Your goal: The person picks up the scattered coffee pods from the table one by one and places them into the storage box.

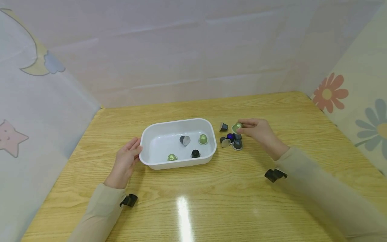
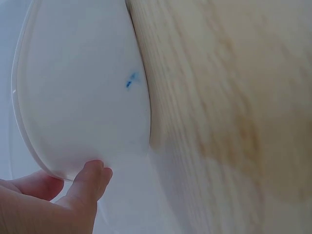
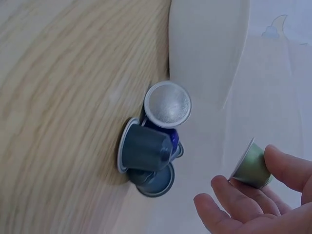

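Note:
A white plastic container [image 1: 181,164] stands on the table, and my left hand [image 1: 125,161] grips its left end at the rim. In the left wrist view, thumb and fingers of that hand meet the container wall [image 2: 78,97]. My right hand [image 1: 260,133] pinches a green coffee capsule [image 3: 253,167] between thumb and fingers, raised above a small group of capsules. That group holds a blue capsule [image 1: 230,137] and several dark grey ones, including one with its silver lid [image 3: 168,104] showing. A dark capsule [image 1: 223,127] lies on its side slightly behind them.
Inside the container sit two green capsules [image 1: 203,139], a black capsule [image 1: 195,153] and a grey capsule [image 1: 184,140] tipped on its side. The wooden table [image 1: 226,201] meets a pale draped wall [image 1: 181,67] at the back, with printed side walls left and right.

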A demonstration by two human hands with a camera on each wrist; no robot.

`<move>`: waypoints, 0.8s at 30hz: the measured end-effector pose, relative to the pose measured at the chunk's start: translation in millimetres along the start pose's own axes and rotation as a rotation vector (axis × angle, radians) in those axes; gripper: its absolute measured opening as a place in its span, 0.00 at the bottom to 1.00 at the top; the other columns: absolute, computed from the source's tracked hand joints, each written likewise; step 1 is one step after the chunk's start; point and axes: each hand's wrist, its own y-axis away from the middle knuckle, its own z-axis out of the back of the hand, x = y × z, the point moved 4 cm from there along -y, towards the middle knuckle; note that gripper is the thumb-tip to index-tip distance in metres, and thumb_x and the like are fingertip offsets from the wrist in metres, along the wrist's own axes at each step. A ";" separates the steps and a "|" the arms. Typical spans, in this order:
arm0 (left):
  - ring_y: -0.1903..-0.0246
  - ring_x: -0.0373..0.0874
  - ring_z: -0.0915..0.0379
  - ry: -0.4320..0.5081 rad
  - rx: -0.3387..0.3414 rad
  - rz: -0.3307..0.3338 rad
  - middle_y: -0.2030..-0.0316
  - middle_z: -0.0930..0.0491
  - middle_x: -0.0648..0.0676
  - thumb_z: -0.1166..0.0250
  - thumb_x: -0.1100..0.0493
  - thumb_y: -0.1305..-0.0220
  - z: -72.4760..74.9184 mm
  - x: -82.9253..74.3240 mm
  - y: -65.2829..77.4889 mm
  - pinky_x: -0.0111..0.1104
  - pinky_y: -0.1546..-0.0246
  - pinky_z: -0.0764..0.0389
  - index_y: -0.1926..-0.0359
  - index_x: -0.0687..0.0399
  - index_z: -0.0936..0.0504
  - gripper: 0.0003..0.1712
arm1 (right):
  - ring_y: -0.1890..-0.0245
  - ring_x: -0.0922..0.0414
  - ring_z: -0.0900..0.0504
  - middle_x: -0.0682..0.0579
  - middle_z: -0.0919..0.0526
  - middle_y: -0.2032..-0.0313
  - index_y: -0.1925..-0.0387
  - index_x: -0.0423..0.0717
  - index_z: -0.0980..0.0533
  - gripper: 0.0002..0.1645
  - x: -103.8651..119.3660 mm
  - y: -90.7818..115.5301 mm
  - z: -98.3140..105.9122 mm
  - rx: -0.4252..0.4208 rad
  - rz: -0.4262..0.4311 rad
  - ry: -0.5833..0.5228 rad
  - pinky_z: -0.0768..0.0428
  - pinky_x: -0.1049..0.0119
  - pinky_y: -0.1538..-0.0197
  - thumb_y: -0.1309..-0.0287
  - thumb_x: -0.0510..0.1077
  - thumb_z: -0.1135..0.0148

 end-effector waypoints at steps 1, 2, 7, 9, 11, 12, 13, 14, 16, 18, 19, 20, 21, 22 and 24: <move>0.31 0.46 0.44 0.000 0.001 -0.002 0.26 0.48 0.52 0.52 0.66 0.25 -0.1 0.0 -0.1 0.25 0.46 0.29 0.24 0.56 0.55 0.34 | 0.36 0.44 0.31 0.35 0.32 0.35 0.32 0.35 0.35 0.32 1.0 0.5 -1.4 0.003 0.003 -0.009 0.34 0.50 0.36 0.35 0.40 0.39; 0.31 0.46 0.44 -0.001 0.002 -0.003 0.26 0.48 0.52 0.53 0.66 0.25 -0.2 -0.1 -0.1 0.25 0.46 0.29 0.24 0.57 0.55 0.34 | 0.36 0.43 0.31 0.35 0.32 0.35 0.32 0.35 0.36 0.32 2.1 1.0 -2.8 0.006 0.006 -0.017 0.34 0.50 0.35 0.34 0.40 0.39; 0.31 0.47 0.44 -0.007 0.003 -0.008 0.26 0.48 0.53 0.52 0.66 0.25 0.0 0.5 -0.6 0.23 0.51 0.27 0.24 0.57 0.55 0.34 | 0.36 0.43 0.31 0.35 0.32 0.36 0.33 0.33 0.36 0.32 6.8 1.3 -9.6 0.018 0.033 -0.031 0.35 0.51 0.35 0.34 0.38 0.40; 0.31 0.47 0.45 -0.011 0.004 -0.009 0.26 0.48 0.53 0.52 0.66 0.25 0.0 0.8 -0.5 0.22 0.51 0.27 0.24 0.57 0.55 0.34 | 0.37 0.42 0.31 0.34 0.32 0.36 0.32 0.33 0.36 0.32 7.9 1.0 -12.3 0.021 0.043 -0.029 0.34 0.51 0.35 0.34 0.39 0.40; 0.31 0.47 0.44 -0.012 0.003 -0.010 0.26 0.48 0.53 0.52 0.66 0.25 0.2 0.6 -0.2 0.22 0.52 0.27 0.24 0.57 0.55 0.34 | 0.38 0.42 0.30 0.34 0.31 0.36 0.32 0.33 0.36 0.32 8.7 0.7 -15.2 0.026 0.044 -0.030 0.33 0.51 0.36 0.34 0.39 0.39; 0.31 0.47 0.44 -0.009 0.002 -0.010 0.26 0.48 0.53 0.52 0.66 0.25 0.4 0.8 -0.4 0.22 0.53 0.27 0.24 0.57 0.54 0.34 | 0.38 0.42 0.30 0.34 0.31 0.36 0.32 0.34 0.36 0.32 9.3 0.8 -16.5 0.028 0.045 -0.032 0.33 0.51 0.36 0.35 0.39 0.39; 0.31 0.47 0.44 -0.007 0.001 -0.009 0.26 0.48 0.53 0.52 0.66 0.25 0.5 0.8 -0.5 0.22 0.53 0.27 0.24 0.57 0.54 0.34 | 0.38 0.43 0.30 0.35 0.31 0.36 0.32 0.35 0.36 0.32 9.8 0.8 -18.0 0.028 0.041 -0.035 0.33 0.51 0.36 0.35 0.39 0.39; 0.31 0.47 0.44 -0.006 -0.001 -0.007 0.27 0.47 0.53 0.52 0.66 0.25 0.6 0.9 -0.4 0.22 0.54 0.27 0.24 0.57 0.54 0.34 | 0.38 0.43 0.29 0.35 0.31 0.36 0.32 0.35 0.36 0.33 10.3 0.7 -19.5 0.029 0.038 -0.031 0.34 0.51 0.36 0.35 0.40 0.38; 0.31 0.46 0.44 0.003 -0.003 -0.005 0.27 0.47 0.53 0.52 0.66 0.25 0.6 1.0 -0.5 0.22 0.54 0.26 0.24 0.57 0.54 0.34 | 0.38 0.44 0.28 0.36 0.30 0.37 0.32 0.36 0.35 0.33 12.1 0.8 -22.9 0.031 0.032 -0.039 0.34 0.52 0.35 0.36 0.41 0.38; 0.31 0.46 0.44 0.009 -0.005 -0.003 0.27 0.47 0.53 0.52 0.66 0.25 0.6 1.3 -0.7 0.22 0.55 0.26 0.24 0.57 0.54 0.34 | 0.39 0.44 0.28 0.36 0.29 0.38 0.33 0.35 0.35 0.33 14.2 0.7 -26.5 0.036 0.034 -0.054 0.34 0.53 0.35 0.36 0.40 0.37; 0.31 0.45 0.44 0.010 -0.006 -0.002 0.27 0.47 0.53 0.52 0.66 0.25 0.6 1.1 -0.5 0.22 0.55 0.26 0.24 0.57 0.54 0.34 | 0.39 0.44 0.27 0.36 0.28 0.38 0.33 0.35 0.34 0.33 15.3 0.7 -28.2 0.036 0.036 -0.058 0.34 0.54 0.36 0.36 0.40 0.37; 0.31 0.45 0.44 0.012 -0.005 -0.002 0.27 0.47 0.53 0.52 0.66 0.25 0.4 1.0 -0.4 0.22 0.55 0.25 0.24 0.57 0.54 0.34 | 0.39 0.44 0.27 0.36 0.28 0.38 0.33 0.35 0.35 0.33 16.3 0.5 -29.9 0.040 0.040 -0.064 0.33 0.55 0.36 0.36 0.40 0.37; 0.31 0.46 0.44 0.012 -0.004 -0.003 0.27 0.47 0.53 0.52 0.66 0.25 0.3 0.8 -0.4 0.21 0.56 0.25 0.24 0.57 0.54 0.34 | 0.40 0.45 0.27 0.36 0.28 0.38 0.33 0.34 0.34 0.32 17.4 0.3 -31.3 0.040 0.043 -0.069 0.32 0.55 0.36 0.36 0.39 0.38; 0.31 0.45 0.44 0.010 -0.005 -0.002 0.27 0.47 0.53 0.52 0.66 0.25 0.5 0.7 -0.5 0.21 0.56 0.26 0.24 0.56 0.54 0.34 | 0.40 0.45 0.26 0.36 0.28 0.38 0.33 0.34 0.34 0.32 18.0 0.1 -32.6 0.039 0.045 -0.068 0.32 0.55 0.37 0.36 0.39 0.38; 0.31 0.46 0.44 0.006 -0.004 -0.003 0.27 0.47 0.53 0.52 0.66 0.25 0.3 0.6 -0.6 0.21 0.56 0.26 0.24 0.56 0.54 0.34 | 0.42 0.47 0.24 0.36 0.28 0.38 0.33 0.35 0.34 0.31 19.0 -0.6 -34.6 0.035 0.049 -0.064 0.30 0.54 0.38 0.35 0.39 0.38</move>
